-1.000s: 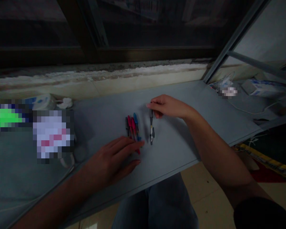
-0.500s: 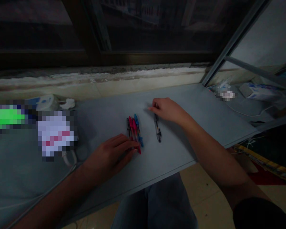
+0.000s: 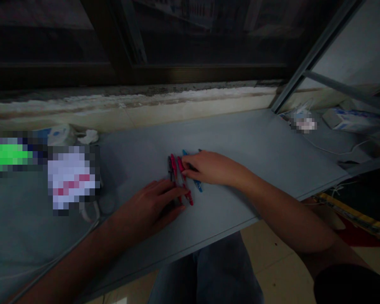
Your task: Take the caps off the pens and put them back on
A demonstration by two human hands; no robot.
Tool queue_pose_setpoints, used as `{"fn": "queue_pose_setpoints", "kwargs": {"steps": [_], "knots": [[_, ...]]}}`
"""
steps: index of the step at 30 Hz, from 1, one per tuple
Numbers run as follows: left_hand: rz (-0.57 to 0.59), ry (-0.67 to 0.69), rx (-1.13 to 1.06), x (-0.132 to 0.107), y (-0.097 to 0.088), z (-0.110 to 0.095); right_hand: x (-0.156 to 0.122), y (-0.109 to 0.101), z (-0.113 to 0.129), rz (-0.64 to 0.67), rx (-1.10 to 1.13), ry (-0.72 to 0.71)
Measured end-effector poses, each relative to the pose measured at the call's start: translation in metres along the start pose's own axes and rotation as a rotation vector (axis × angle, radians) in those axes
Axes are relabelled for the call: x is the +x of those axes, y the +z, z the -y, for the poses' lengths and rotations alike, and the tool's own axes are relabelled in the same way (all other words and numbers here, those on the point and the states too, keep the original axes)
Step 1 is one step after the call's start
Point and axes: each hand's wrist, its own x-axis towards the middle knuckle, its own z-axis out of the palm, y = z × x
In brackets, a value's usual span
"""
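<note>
The right pink pen (image 3: 180, 164) lies on the table (image 3: 240, 126), just left of the fingertips of the right hand (image 3: 205, 167). Its long side runs from the table's far edge toward the near edge, with the near end leaning a bit to the right. The right hand is closer to the pen's far end, and its fingers seem to touch it there; whether they pinch it is hard to tell. The left hand (image 3: 155, 196) is closer to the near end. Its fingers bend over the near parts of the pens, and it cannot be told if they grip. Further left lie 1 left pink pen (image 3: 173, 161) and 1 black pen (image 3: 169, 164). The blue pen (image 3: 198, 185) is partly hidden by the right hand, and 1 dark tip (image 3: 200, 150) pokes out past it.
</note>
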Motion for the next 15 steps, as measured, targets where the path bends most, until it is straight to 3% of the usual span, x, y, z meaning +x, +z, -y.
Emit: {"fn": "queue_pose_setpoints", "kwargs": {"steps": [6,11,15], "knots": [[-0.009,-0.025,0.124,-0.0026,-0.0001,0.0007,0.0011,0.0008,0.0009,-0.026,0.063,0.014],[0.013,0.072,0.126,-0.0027,0.0036,0.0029,0.0038,0.0014,0.0015,0.014,0.176,-0.067],[0.036,0.05,0.12,-0.0029,0.0052,0.0031,0.0029,-0.0054,-0.0061,0.015,0.135,0.011]]}}
